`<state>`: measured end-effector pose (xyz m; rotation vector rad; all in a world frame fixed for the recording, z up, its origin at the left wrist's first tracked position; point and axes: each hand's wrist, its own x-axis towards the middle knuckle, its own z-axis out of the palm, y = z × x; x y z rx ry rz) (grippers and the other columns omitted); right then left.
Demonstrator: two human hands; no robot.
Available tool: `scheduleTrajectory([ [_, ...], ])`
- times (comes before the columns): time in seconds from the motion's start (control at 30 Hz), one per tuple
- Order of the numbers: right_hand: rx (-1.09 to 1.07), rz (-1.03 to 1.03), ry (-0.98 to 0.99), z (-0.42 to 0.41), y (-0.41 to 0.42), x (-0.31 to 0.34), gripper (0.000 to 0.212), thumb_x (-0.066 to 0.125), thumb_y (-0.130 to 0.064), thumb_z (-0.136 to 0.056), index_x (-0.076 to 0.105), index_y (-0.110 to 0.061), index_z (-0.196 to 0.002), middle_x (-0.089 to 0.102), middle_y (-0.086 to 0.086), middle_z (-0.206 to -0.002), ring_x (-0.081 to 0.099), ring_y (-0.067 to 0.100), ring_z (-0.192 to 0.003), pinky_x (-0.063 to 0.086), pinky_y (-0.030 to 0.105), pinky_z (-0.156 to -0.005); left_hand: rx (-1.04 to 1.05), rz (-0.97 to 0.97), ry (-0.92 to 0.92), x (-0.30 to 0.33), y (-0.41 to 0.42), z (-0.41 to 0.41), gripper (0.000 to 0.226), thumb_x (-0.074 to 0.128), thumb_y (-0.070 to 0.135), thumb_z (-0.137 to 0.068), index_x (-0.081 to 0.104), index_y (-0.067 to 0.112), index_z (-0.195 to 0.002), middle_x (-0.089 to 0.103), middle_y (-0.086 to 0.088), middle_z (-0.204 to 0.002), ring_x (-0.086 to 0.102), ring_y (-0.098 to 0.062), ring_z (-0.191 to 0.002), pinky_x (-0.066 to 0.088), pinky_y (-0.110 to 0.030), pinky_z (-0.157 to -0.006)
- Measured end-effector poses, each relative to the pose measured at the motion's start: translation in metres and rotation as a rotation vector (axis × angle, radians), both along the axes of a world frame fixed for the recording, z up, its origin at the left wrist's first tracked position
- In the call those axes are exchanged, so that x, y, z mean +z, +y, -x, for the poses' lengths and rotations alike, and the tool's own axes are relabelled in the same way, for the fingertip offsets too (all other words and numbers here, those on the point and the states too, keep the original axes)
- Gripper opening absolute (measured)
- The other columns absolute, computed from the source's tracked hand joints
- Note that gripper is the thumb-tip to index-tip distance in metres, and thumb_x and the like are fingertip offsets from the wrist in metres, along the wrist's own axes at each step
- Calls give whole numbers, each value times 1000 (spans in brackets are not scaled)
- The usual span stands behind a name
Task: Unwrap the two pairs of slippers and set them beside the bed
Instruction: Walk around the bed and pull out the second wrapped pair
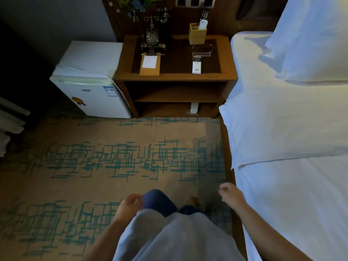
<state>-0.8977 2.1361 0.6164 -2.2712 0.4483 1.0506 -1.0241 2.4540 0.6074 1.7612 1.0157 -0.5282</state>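
Note:
I am standing on the patterned carpet (113, 157) with the white bed (291, 194) along my right side. My left hand (130, 203) hangs by my raised knee, fingers loosely curled and holding nothing. Close to the bed's edge, my right hand (230, 194) is also loosely curled and holds nothing. A small white object (194, 108) stands on the bottom shelf of the wooden nightstand (177, 78); I cannot tell whether it is a slipper pack. No slippers are plainly visible.
A white mini fridge (90, 85) stands left of the nightstand. On the nightstand top sit an old-style telephone (152, 39), a notepad (150, 64), a white remote (196, 65) and a wooden holder (197, 33). Pillows (310, 40) lie at the bed's head.

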Motion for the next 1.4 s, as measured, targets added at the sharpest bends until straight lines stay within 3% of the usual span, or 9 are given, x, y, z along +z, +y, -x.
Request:
scheduleTrajectory([
  [0.17,-37,-46,-8,-88,23,3,30,49,-26,-90,56,-18,-117,58,4,-111,62,24,-101,51,38,-86,-24,10,43,-5,4,-50,19,50,0,-88,59,16,-82,60,-10,-76,54,-18,-61,39,-7,-40],
  [0.33,-99,-61,2,-146,51,-1,30,50,-28,-89,57,-20,-117,59,2,-109,62,24,-104,50,38,-87,-153,77,131,-15,31,-106,24,47,4,-91,54,25,-80,56,4,-81,56,-15,-75,50,-27,-73],
  [0.6,-248,-117,46,-212,91,-57,27,53,-20,-90,58,-14,-115,60,4,-102,64,26,-96,46,34,-83,-181,94,166,-64,83,-264,35,40,-14,-87,50,11,-64,50,-10,-63,51,-15,-53,42,-19,-48],
  [0.77,-277,-113,124,-258,102,-124,27,51,-22,-91,59,-13,-115,61,7,-103,62,28,-103,47,39,-83,-172,60,119,-121,90,-360,13,52,20,-82,57,23,-71,60,-4,-73,58,-22,-73,44,-33,-73],
  [0.97,-229,-105,172,-323,104,-239,28,45,-20,-94,56,-17,-120,61,8,-93,64,37,-100,48,39,-72,-123,43,27,-235,72,-441,16,47,5,-89,58,8,-100,60,-3,-73,58,-17,-67,48,-18,-51],
  [1.03,-190,-102,163,-342,104,-279,30,45,-21,-94,53,-16,-123,63,11,-93,63,39,-101,46,37,-68,-145,42,3,-276,63,-457,14,51,14,-84,62,14,-92,64,-3,-75,62,-23,-71,52,-29,-62],
  [1.17,-108,-90,133,-378,109,-369,34,40,-18,-96,49,-14,-129,57,10,-103,56,23,-64,40,24,-51,-243,-115,-85,-357,52,-479,18,49,28,-76,62,25,-87,70,-11,-91,64,-31,-88,49,-35,-77],
  [1.3,22,-36,13,-410,113,-464,34,48,-18,-94,51,-10,-126,62,13,-119,60,26,-104,42,25,-75,-253,-318,-265,-444,46,-505,27,52,15,-87,60,15,-112,66,-12,-109,61,-25,-97,41,-27,-80],
  [1.4,115,52,-186,-435,117,-526,36,53,-19,-90,54,-12,-125,61,13,-120,58,28,-107,46,33,-85,-300,-442,-345,-509,44,-527,33,53,13,-88,55,14,-120,60,-11,-121,55,-29,-112,43,-35,-92],
])
